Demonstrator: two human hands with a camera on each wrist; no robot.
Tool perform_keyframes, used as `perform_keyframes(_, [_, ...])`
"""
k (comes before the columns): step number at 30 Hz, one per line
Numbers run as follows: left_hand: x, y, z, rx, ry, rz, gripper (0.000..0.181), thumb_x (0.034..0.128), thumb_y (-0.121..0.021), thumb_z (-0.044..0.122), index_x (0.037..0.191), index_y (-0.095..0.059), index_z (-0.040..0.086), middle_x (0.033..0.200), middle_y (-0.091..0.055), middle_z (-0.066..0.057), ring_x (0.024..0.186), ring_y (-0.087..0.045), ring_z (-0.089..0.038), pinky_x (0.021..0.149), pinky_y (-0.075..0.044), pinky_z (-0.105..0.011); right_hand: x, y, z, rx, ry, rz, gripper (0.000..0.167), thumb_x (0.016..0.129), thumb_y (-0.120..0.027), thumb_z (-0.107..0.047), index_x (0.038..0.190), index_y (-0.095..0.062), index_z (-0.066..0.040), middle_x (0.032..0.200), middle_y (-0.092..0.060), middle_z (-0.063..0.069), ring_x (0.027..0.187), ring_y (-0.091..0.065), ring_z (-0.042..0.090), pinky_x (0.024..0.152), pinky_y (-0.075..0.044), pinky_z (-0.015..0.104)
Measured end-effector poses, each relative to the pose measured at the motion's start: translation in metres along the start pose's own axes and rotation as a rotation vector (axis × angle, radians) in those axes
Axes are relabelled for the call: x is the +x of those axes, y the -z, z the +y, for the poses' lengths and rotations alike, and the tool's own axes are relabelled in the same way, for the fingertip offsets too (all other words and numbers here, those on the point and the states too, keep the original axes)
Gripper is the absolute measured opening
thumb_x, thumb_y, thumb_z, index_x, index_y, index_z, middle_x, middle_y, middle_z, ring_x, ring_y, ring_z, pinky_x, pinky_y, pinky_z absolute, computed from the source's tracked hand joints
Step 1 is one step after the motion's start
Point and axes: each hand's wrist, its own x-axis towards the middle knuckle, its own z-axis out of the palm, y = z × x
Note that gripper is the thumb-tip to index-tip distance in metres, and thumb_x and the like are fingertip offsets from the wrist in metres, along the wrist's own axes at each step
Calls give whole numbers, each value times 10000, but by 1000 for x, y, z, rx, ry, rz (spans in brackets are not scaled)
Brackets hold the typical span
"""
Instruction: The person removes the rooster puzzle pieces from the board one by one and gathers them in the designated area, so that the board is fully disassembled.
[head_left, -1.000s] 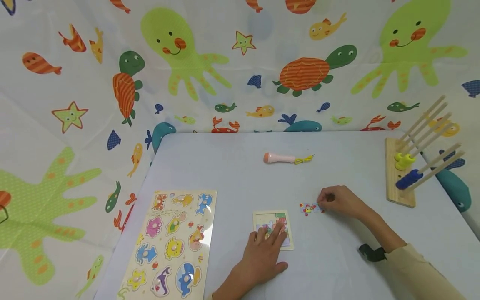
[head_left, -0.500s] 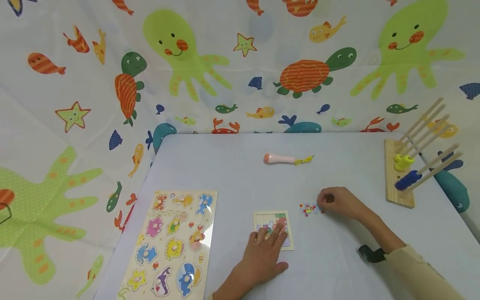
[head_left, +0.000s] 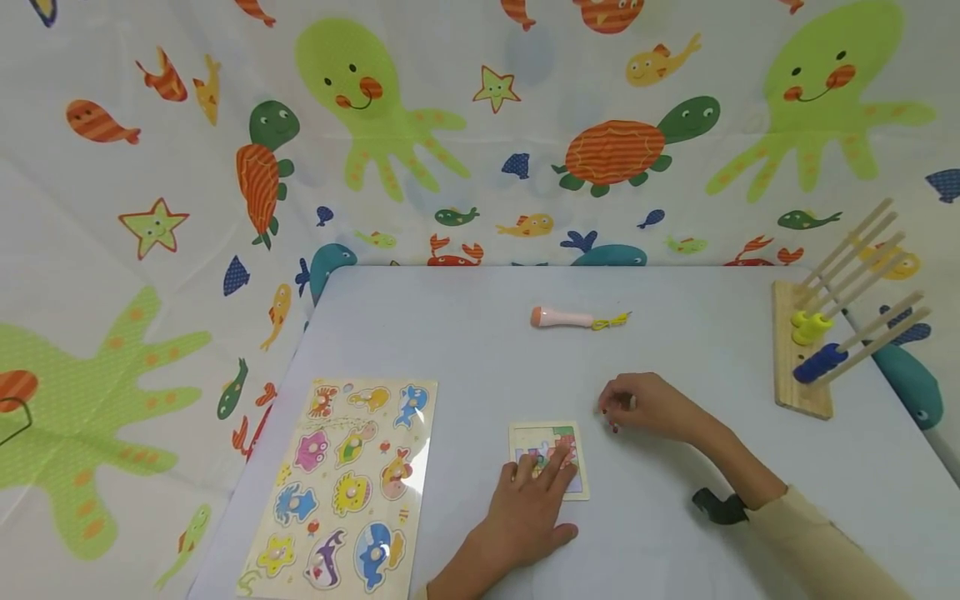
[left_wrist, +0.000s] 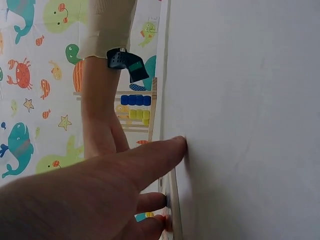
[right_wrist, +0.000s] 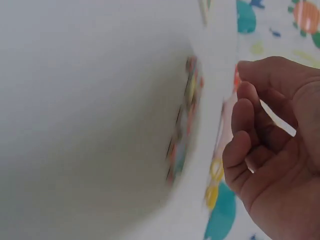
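Fingers of the right hand, loosely bent around bare air, have shifted closer to the puzzle tray than half a second ago, and now hover above the loose puzzle pieces on the table, just right of it. As before, the left hand rests on the tray, fingers extended and slightly spread.

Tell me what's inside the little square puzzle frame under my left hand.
Inside the square frame, colourful puzzle pieces show at the upper right and around the left hand, with a plain patch at the upper left. Whatever lies beneath the hand is covered.
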Motion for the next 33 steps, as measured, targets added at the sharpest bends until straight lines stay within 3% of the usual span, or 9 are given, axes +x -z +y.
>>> perform_keyframes(6, [2,2,0,-13,-4,-6,783,891,-549,672,1517,-329,257,1631,-190,40,1243,-374,-273,927,-343,-432,22,-23,-24,-87,133,-134,173,889,-733,-117,1040,-734,-202,854,-592,-158,798,-542,71,731,-484,273])
perform_keyframes(12, [5,4,1,-28,-23,-15,780,897,-545,667,1525,-323,260,1639,-159,26,1228,-369,-263,925,-346,-429,34,-31,-30,-131,182,-243,211,890,-743,-142,1083,-733,-227,922,-604,-145,833,-533,53,791,-480,294])
perform_keyframes(24, [2,6,1,14,-14,-16,800,888,-536,688,1524,-315,256,1633,-180,41,1300,-362,-277,921,-361,-428,36,-33,-32,-192,187,-254,215,882,-755,-148,1062,-716,-259,918,-564,-136,837,-517,61,799,-481,296])
perform_keyframes(33, [-1,3,3,-89,9,-51,774,909,-569,624,1529,-320,235,1624,-205,83,1368,-322,-315,978,-318,-479,38,-42,-35,-292,193,-276,285,870,-761,-114,1071,-663,-291,882,-518,-149,810,-502,52,769,-478,261])
